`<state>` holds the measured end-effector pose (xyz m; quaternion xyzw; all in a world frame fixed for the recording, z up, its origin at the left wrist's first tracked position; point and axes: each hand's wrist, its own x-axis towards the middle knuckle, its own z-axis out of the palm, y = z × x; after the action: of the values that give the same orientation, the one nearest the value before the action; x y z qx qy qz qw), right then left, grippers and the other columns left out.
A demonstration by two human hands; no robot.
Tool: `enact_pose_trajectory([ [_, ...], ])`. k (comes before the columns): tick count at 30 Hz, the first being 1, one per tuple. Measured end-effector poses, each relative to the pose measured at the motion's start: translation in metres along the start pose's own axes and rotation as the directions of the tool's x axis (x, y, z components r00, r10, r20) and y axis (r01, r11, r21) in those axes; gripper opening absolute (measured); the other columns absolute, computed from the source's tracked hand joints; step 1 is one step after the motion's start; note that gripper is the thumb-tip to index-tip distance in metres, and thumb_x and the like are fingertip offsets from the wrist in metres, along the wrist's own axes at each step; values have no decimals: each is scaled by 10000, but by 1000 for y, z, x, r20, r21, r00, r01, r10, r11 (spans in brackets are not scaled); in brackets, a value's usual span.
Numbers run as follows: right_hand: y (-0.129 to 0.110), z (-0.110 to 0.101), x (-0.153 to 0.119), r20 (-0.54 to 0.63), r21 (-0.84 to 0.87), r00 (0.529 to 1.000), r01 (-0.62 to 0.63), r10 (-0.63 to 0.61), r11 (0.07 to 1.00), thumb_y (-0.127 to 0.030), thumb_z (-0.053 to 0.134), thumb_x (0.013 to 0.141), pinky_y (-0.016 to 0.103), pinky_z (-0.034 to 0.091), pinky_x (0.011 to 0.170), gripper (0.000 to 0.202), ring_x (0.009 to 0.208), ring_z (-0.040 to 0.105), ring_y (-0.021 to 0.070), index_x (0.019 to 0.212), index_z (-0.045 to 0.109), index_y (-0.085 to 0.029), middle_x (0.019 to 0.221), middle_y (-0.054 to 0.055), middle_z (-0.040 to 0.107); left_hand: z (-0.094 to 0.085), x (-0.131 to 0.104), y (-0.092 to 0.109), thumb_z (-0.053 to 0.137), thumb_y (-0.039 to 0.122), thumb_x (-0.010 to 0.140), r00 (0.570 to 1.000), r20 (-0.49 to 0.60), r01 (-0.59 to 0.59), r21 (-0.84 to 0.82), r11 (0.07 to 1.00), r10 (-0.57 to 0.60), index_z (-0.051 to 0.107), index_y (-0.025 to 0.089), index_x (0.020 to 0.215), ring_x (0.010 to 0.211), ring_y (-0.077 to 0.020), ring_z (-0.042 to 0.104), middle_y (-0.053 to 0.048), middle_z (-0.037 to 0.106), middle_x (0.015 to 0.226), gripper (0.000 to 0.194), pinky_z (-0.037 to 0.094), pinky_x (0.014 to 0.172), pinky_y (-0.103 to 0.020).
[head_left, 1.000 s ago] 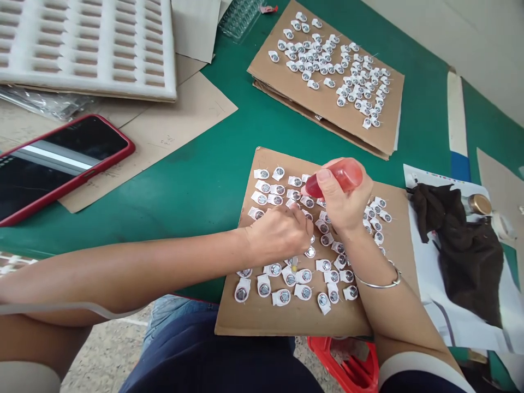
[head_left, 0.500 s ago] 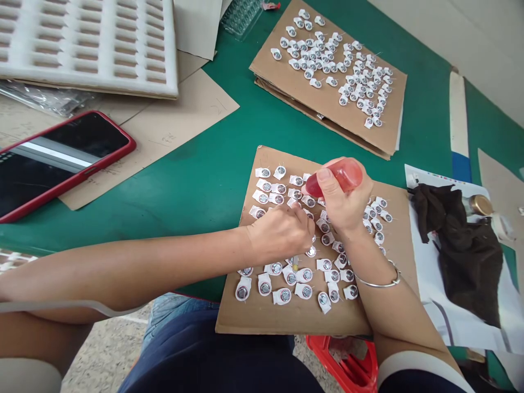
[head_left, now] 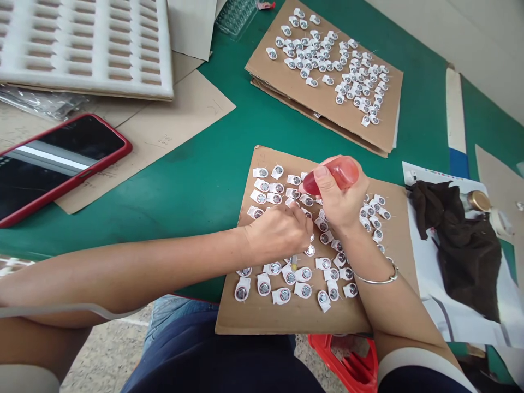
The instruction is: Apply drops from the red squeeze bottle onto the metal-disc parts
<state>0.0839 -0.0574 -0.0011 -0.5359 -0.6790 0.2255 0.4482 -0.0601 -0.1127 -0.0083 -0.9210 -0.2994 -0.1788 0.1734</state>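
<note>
My right hand (head_left: 346, 204) is wrapped round a small red translucent squeeze bottle (head_left: 338, 173). The bottle is tilted, its narrow end pointing down to the left, close above the parts. My left hand (head_left: 281, 232) is closed just below that end, over the cardboard sheet (head_left: 241, 319). From under its lower edge pokes a slim grey tool with a yellow end (head_left: 293, 265), most of it hidden by the hand. Around both hands lie several small round silver parts with white tabs (head_left: 264, 284) and thin wires. What the left fingertips touch is hidden.
Further back, a cardboard stack (head_left: 266, 71) bears several more such parts. On the left lie a red-cased phone (head_left: 61, 164) and a white foam tray (head_left: 100, 43). A dark cloth (head_left: 466, 256) and a gold-capped jar (head_left: 478, 201) are on white paper at the right.
The view has shifted slightly, so the table things sit a little further left. Both hands keep their holds, and the bottle stays tilted over the same spot.
</note>
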Motion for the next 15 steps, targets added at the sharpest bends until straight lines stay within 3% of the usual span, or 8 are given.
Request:
enact_pose_trajectory([
  [8,2,0,0,9,13,1000,-6,6,1000,-481,594,780,391,551,650,249,746,625,190,781,583,-232,712,26,599,0,0,-1,366,-13,761,998,55,-23,27,999,22,580,100,732,471,-175,585,-88,618,598,244,419,406,-289],
  [15,3,1,1,5,17,1000,-9,9,1000,-477,587,787,374,550,656,251,735,615,176,793,577,-226,705,20,587,2,0,-1,415,3,746,1000,13,-24,22,999,23,566,94,704,464,-192,585,-94,617,598,181,420,397,-295],
])
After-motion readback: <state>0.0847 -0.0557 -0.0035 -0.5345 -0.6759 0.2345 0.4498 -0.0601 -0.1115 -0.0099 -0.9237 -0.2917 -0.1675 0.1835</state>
